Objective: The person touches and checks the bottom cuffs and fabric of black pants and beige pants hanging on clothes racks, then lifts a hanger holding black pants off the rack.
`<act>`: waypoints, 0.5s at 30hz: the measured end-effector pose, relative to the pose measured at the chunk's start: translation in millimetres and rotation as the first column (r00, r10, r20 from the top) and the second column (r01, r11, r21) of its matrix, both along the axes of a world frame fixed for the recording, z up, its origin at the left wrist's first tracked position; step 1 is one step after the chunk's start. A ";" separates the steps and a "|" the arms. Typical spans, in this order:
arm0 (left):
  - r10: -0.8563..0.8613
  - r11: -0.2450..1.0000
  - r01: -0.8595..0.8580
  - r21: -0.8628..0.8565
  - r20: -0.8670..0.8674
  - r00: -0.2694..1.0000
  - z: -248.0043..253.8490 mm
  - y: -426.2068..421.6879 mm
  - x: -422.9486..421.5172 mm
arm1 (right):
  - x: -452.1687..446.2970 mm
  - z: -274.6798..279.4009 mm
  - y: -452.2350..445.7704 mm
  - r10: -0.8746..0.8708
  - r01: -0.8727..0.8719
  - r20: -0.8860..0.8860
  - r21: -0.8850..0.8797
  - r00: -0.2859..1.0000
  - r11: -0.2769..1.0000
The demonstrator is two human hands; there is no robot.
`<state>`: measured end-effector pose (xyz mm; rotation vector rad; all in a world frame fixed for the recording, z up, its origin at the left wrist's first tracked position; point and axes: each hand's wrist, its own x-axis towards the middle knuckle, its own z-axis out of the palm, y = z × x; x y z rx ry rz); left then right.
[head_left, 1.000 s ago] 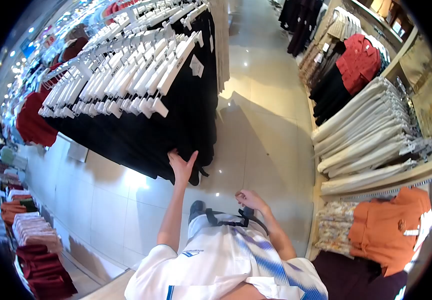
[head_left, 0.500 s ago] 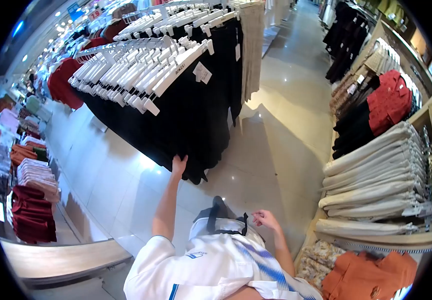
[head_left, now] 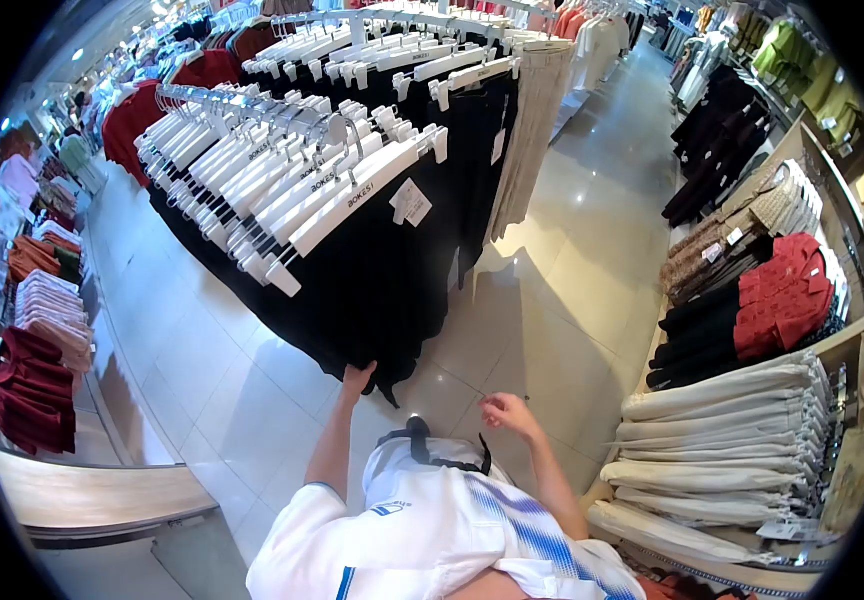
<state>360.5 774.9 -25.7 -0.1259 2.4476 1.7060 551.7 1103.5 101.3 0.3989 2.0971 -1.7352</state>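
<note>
Shop floor (head_left: 572, 310) of pale, glossy tiles stretches between clothes displays, whose outer parts the dark round border cuts off. Black garments (head_left: 372, 290) hang on the nearest rack, left of the aisle, packed so tightly that single pieces and folds are hard to make out; they look plain and matte, with an uneven lower edge near the person. Cream clothes (head_left: 712, 430) sit packed together on the right. White hangers (head_left: 362, 200) marked BOKESI hold the black ones. The left hand (head_left: 357, 378) grips their lower edge, its fingertips hidden by cloth. Well apart, the right hand (head_left: 510, 412) is half open, fingers loosely bent. A white tag (head_left: 411, 202) bears print too small to read.
</note>
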 end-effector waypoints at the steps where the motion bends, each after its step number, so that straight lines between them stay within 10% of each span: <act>1: 0.006 1.000 -0.006 -0.001 0.005 1.000 -0.2 2.3 -2.8 | -14.8 -0.1 5.5 0.006 -0.006 0.005 -0.001 1.000 1.000; 5: 0.038 0.997 -0.044 0.065 0.103 0.994 14.6 14.2 -4.5 | -93.3 -37.9 50.1 0.015 0.049 -0.342 0.177 0.939 0.983; 11: 0.249 0.945 -0.251 0.211 0.034 0.968 34.2 44.8 13.7 | -244.5 46.5 55.0 0.003 0.064 -0.488 0.120 0.873 0.991; 13: 0.300 0.936 -0.308 0.170 0.069 0.951 50.0 57.5 30.4 | -289.4 48.9 48.6 0.093 0.250 -0.834 0.267 0.544 0.931; 15: 0.438 0.877 -0.431 0.213 0.019 0.899 49.9 75.2 51.5 | -311.3 43.5 52.7 0.098 0.155 -0.846 0.207 0.524 0.966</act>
